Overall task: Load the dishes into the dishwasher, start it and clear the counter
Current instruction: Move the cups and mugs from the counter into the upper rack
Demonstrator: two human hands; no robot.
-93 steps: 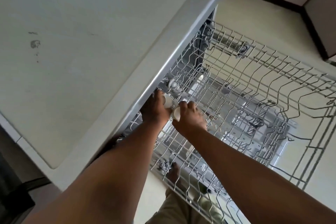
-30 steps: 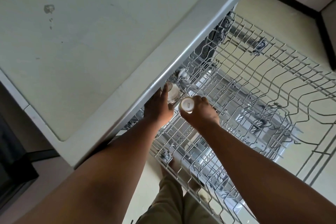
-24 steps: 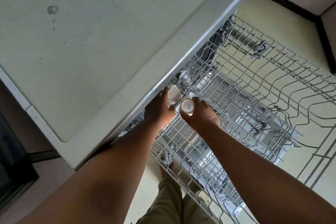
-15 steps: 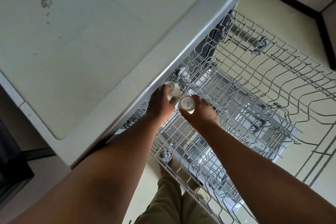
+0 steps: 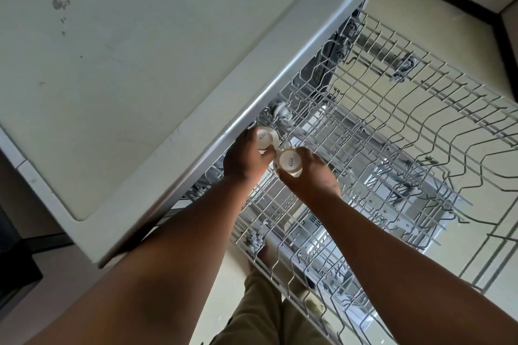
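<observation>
**Two small cups going upside down into the top rack**

Sitting base-up at the back left corner of the pulled-out upper rack (image 5: 392, 148): two small pale cups, each showing a round foot with printed lettering. Gripping the rear cup (image 5: 265, 138) with fingers curled round its body, just under the counter's edge: the left hand (image 5: 246, 159). Holding the nearer cup (image 5: 290, 161) the same way, fingers wrapped round its wall and hidden beneath it: the right hand (image 5: 311, 176). Nearly touching each other, rim sides down toward the wire; impossible to tell whether either is already resting on the tines.

Looking like glazed ceramic or glass, so probably light but hard, smooth and chip-prone. Likely slipping if pinched by the narrow foot alone; better taking hold round the wider wall, as here, and lowering gently so the rims are not knocking wire or each other. Worth minding the tight gap under the counter overhang for the left knuckles.

Spreading out beyond the hands: bare white wire rows of the rack, with the lower rack (image 5: 392, 204) and open door visible through it. Lying to the left: the pale counter (image 5: 126, 64), marked with a few dark smudges. Showing below: the person's khaki trousers and a cream floor (image 5: 420, 3).
</observation>
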